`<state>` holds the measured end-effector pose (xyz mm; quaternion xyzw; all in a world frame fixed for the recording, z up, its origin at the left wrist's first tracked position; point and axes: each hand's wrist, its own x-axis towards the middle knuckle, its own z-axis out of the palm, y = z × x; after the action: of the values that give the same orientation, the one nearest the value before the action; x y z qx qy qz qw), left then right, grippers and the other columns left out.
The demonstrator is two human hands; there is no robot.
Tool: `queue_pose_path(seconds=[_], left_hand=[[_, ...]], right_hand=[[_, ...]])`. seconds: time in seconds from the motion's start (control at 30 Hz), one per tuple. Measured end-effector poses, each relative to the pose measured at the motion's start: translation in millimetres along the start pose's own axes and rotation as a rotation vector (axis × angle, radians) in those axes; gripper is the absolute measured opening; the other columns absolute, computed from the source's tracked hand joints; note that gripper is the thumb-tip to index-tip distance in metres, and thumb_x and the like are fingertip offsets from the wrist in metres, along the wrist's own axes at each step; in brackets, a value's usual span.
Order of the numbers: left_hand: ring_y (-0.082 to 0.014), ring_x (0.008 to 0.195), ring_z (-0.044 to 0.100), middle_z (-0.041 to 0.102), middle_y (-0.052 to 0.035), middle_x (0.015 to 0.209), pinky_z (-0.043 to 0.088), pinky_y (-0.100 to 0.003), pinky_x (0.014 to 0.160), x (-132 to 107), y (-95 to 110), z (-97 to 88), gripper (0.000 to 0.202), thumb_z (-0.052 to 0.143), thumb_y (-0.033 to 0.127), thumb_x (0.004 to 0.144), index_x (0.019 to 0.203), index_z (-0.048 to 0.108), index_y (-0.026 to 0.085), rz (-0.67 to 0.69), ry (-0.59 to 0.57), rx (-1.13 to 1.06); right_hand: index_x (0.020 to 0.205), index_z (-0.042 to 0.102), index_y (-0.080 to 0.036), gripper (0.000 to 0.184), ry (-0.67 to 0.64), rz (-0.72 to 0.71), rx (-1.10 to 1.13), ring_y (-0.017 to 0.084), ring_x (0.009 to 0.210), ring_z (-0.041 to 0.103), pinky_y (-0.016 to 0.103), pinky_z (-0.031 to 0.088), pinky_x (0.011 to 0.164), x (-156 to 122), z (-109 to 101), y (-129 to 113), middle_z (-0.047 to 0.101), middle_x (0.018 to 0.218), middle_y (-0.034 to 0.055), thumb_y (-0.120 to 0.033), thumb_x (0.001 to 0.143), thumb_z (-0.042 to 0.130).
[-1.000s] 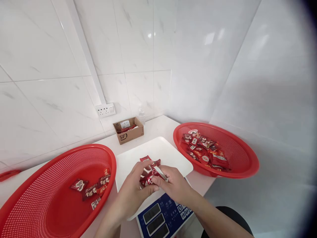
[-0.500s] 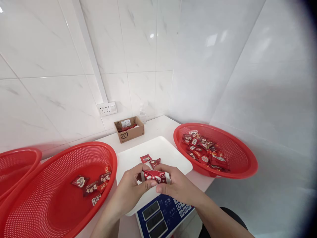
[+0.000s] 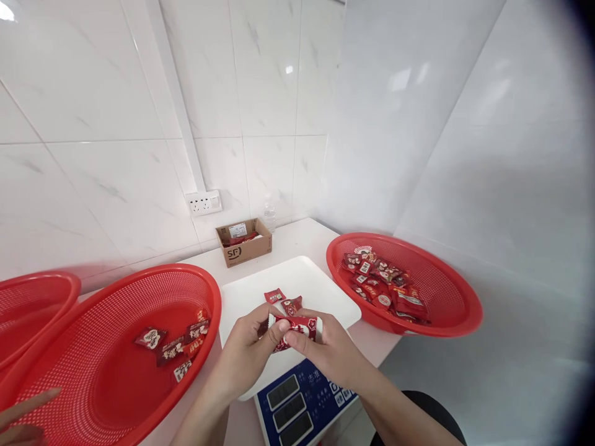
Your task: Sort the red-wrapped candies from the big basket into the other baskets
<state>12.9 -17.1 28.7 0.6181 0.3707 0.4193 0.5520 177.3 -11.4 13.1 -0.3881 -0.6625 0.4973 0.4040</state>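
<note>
Both of my hands grip one red and white candy packet (image 3: pixel 304 324) above the white scale pan (image 3: pixel 288 271). My left hand (image 3: pixel 248 350) pinches its left end, thumb across the front. On the other end, my right hand (image 3: pixel 332 347) has its thumb pressed near the middle of the wrapper. Just beyond my fingers, two small red candy packets (image 3: pixel 274 295) lie on the pan. Under my wrists shows the blue scale panel (image 3: pixel 297 406) with its dark displays and keys.
A red basket (image 3: pixel 458 291) with many red packets stands at right. Another red basket (image 3: pixel 106 297) with several packets is at left, beside a further red basket (image 3: pixel 32 282). Behind are a cardboard box (image 3: pixel 248 251) and clear bottle (image 3: pixel 269 214). Another person's hand (image 3: pixel 28 415) points in at lower left.
The packet has turned in my fingers and shows a different side; my thumbs have moved closer together over it. Another person's hand has come into view at the lower left.
</note>
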Motion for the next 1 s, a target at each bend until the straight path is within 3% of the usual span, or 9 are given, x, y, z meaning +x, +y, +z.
queue_pose_path(seconds=[0.2, 0.33, 0.5, 0.63, 0.83, 1.0], left_hand=[[-0.0109, 0.064, 0.044, 0.047, 0.0038, 0.066, 0.038, -0.022, 0.061, 1.0, -1.7, 0.6, 0.026, 0.047, 0.042, 0.09, 0.079, 0.054, 0.019, 0.046, -0.031, 0.067], [-0.0115, 0.064, 0.044, 0.049, 0.0023, 0.067, 0.038, -0.023, 0.062, 2.2, -2.6, -1.2, 0.033, 0.045, 0.045, 0.09, 0.074, 0.052, 0.017, 0.066, -0.047, 0.096], [-0.0142, 0.075, 0.048, 0.057, -0.0021, 0.083, 0.04, -0.026, 0.07, 4.3, -5.4, -3.0, 0.026, 0.052, 0.042, 0.087, 0.087, 0.057, 0.017, 0.081, -0.132, 0.046], [-0.0128, 0.072, 0.046, 0.054, 0.0004, 0.076, 0.038, -0.025, 0.067, 4.7, -7.3, -0.9, 0.02, 0.057, 0.037, 0.085, 0.082, 0.056, 0.017, 0.05, -0.179, 0.011], [-0.0103, 0.063, 0.037, 0.044, 0.0038, 0.066, 0.031, -0.023, 0.059, 3.9, -10.0, 2.1, 0.028, 0.058, 0.041, 0.083, 0.071, 0.05, 0.016, -0.022, -0.178, -0.015], [-0.0124, 0.069, 0.044, 0.052, 0.0015, 0.071, 0.038, -0.024, 0.065, 4.0, -6.7, 2.7, 0.025, 0.061, 0.039, 0.081, 0.075, 0.054, 0.016, -0.024, -0.135, -0.025]], right_hand=[[0.073, 0.063, -0.018, 0.027, 0.054, -0.04, 0.13, 0.016, 0.07, 0.056, 0.031, 0.049, 0.07, 0.1, 5.9, 4.7, 0.06, 0.069, 0.0009, -0.044, 0.077, 0.063], [0.082, 0.063, -0.017, 0.026, -0.012, -0.072, 0.202, 0.016, 0.072, 0.057, 0.03, 0.048, 0.071, 1.4, 6.6, -0.8, 0.061, 0.072, 0.0016, -0.043, 0.081, 0.06], [0.072, 0.058, -0.016, 0.039, -0.027, -0.129, 0.055, 0.014, 0.066, 0.051, 0.026, 0.043, 0.065, 2.6, 3.3, -1.0, 0.056, 0.067, 0.0008, -0.048, 0.09, 0.042], [0.067, 0.054, -0.017, 0.042, 0.066, -0.095, -0.071, 0.012, 0.059, 0.045, 0.024, 0.039, 0.057, 0.2, 3.3, 1.5, 0.051, 0.061, -0.0004, -0.049, 0.09, 0.04], [0.063, 0.052, -0.017, 0.042, 0.128, -0.084, -0.053, 0.013, 0.058, 0.048, 0.023, 0.041, 0.055, -2.0, 8.3, 3.3, 0.052, 0.059, 0.0005, -0.05, 0.088, 0.042], [0.072, 0.058, -0.016, 0.042, 0.106, -0.053, 0.014, 0.014, 0.064, 0.052, 0.025, 0.045, 0.059, -0.8, 8.4, 7.6, 0.056, 0.066, 0.0016, -0.052, 0.088, 0.043]])
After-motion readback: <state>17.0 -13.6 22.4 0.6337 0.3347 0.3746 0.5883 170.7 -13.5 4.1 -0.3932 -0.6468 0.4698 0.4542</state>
